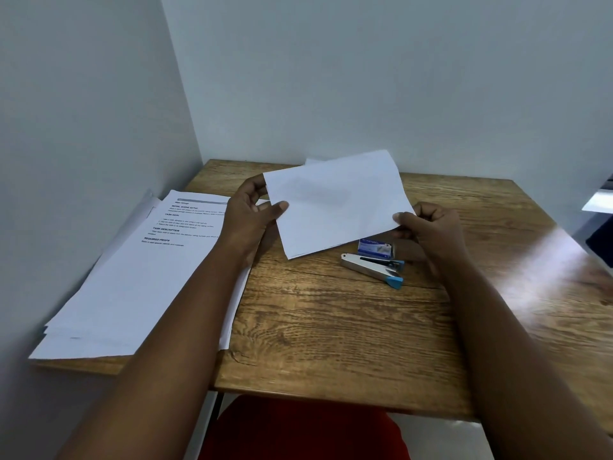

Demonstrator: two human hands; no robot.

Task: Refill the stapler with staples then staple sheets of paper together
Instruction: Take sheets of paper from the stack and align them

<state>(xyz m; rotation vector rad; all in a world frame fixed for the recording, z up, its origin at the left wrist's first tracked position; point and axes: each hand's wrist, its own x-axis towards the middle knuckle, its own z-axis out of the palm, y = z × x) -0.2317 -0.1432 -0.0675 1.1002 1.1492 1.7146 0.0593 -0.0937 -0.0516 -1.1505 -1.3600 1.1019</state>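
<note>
I hold a few white sheets of paper tilted above the wooden table. My left hand grips their left edge, thumb on top. My right hand pinches the right lower corner. Just below the sheets lies a silver stapler with blue ends, resting on the table. A small blue staple box sits right behind it, partly covered by the sheets' lower edge.
A stack of printed pages covers the table's left side and overhangs its front edge. Walls close in at the left and back. A red seat or garment shows below the table's near edge. Dark objects sit at the far right.
</note>
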